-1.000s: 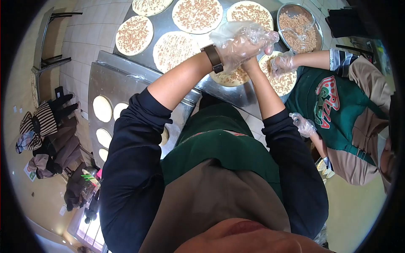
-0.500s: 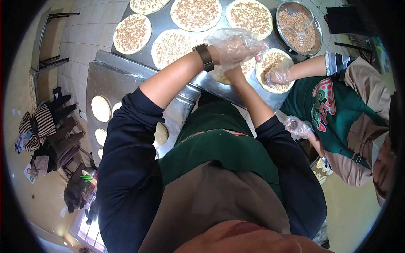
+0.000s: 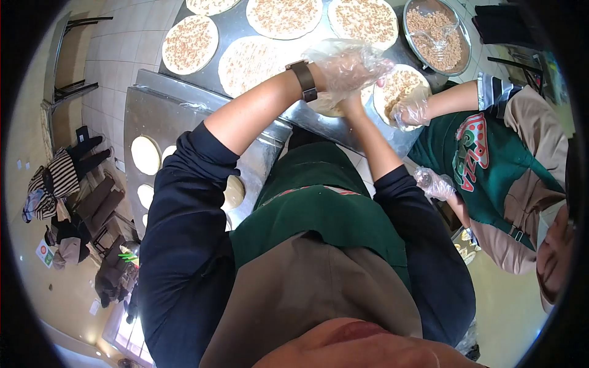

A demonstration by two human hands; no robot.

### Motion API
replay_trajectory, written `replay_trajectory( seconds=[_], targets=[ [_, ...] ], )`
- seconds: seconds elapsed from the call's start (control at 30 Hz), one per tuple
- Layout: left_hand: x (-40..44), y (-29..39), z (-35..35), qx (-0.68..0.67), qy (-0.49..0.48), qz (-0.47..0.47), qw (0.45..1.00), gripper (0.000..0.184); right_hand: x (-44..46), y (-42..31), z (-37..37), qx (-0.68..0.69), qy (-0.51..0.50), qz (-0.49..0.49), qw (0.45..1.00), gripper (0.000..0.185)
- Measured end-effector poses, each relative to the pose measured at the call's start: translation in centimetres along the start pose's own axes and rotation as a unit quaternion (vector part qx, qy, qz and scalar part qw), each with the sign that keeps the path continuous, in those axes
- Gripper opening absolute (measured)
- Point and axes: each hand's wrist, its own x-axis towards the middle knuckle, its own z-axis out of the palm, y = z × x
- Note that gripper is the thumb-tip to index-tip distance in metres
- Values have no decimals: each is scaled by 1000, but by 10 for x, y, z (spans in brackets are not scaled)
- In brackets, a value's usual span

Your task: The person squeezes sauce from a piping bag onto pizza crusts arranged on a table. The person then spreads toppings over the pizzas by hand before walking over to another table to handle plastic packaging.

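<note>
striped top [image 3: 64, 175]: on a bystander, far left background.
plain dough rounds [image 3: 146, 155]: several, flat on the nearer metal table [image 3: 156, 116], some partly behind the dark left sleeve [image 3: 196, 178].
leftmost topped round [image 3: 190, 45]: covered with brown crumb topping [image 3: 189, 55], on the farther metal table [image 3: 208, 80].
drizzled round [image 3: 248, 64]: pale lines across it, just left of the watch.
watch [image 3: 302, 80]: brown strap, on the left wrist.
half-hidden round [image 3: 326, 110]: under the hands, on the farther table; most of it covered from sight.
left hand [image 3: 350, 66]: in loose clear plastic, above the half-hidden round; cannot tell whether fingers are together or apart.
right hand [image 3: 348, 98]: mostly behind the left; fingers hidden, state cannot be told.
co-worker's round [image 3: 392, 86]: crumb-topped, just right of both hands.
co-worker's gloved hand [image 3: 412, 110]: at that round's right side.
metal bowl [image 3: 469, 49]: holds more crumb topping, beyond the co-worker's round.
green apron [image 3: 472, 153]: on the co-worker, right.
</note>
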Motion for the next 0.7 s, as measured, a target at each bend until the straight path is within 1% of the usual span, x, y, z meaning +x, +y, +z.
replay_trajectory(
  seconds=[0.03,0.07,0.1,0.13,0.17,0.2,0.23,0.27,0.3,0.33,0.4,0.43,0.47,0.5,0.53,0.57,0.6,0.63,0.67,0.7],
  targets=[
    [2,2,0,50,20,-9,998,55,6,12,-12,42,-33,112,992,39],
    [3,3,1,101,41,-19,994,55,22,10,-38,28,-78,162,983,37],
    [5,2,3,100,42,-20,994,55,36,3,-57,14,-122,210,970,36],
    [9,-1,5,50,23,-9,998,54,35,4,-56,13,-123,209,970,36],
    [11,-3,6,-2,4,3,1000,54,31,4,-53,63,-90,193,975,35],
    [11,-5,11,0,6,5,1000,54,28,3,-49,114,-55,175,976,35],
    [9,-7,22,43,34,24,998,54,18,-13,-33,51,-24,72,996,36],
    [8,-8,28,86,61,41,994,53,8,-22,3,26,76,50,996,36],
    [8,0,17,46,-20,-4,999,52,-5,-20,30,1,175,29,984,36],
    [7,0,19,45,-21,-4,999,52,-11,-8,36,1,175,31,984,36],
    [5,0,23,80,39,40,995,52,-15,12,39,0,154,-46,987,30],
    [6,-2,24,79,38,41,995,52,-6,6,-4,9,-3,17,1000,27],
    [9,-5,25,52,15,27,998,52,7,7,-30,9,-3,17,1000,27],
    [11,-5,26,26,-7,12,1000,53,19,10,-50,25,-49,100,993,26],
    [12,-4,26,25,-5,11,1000,53,26,4,-59,41,-94,182,978,26],
    [13,-3,25,27,-15,14,999,52,24,-3,-60,40,-93,180,978,26],
    [16,-2,24,30,-26,19,999,52,18,-19,-56,99,-57,205,972,27],
    [17,-8,39,32,-24,21,999,52,14,-30,-50,159,-20,228,960,29],
    [15,-14,59,5,14,12,1000,53,6,-28,-36,159,-19,227,961,29],
    [13,-17,72,-24,52,1,998,53,-9,-18,-17,67,39,83,994,29]
  ],
)
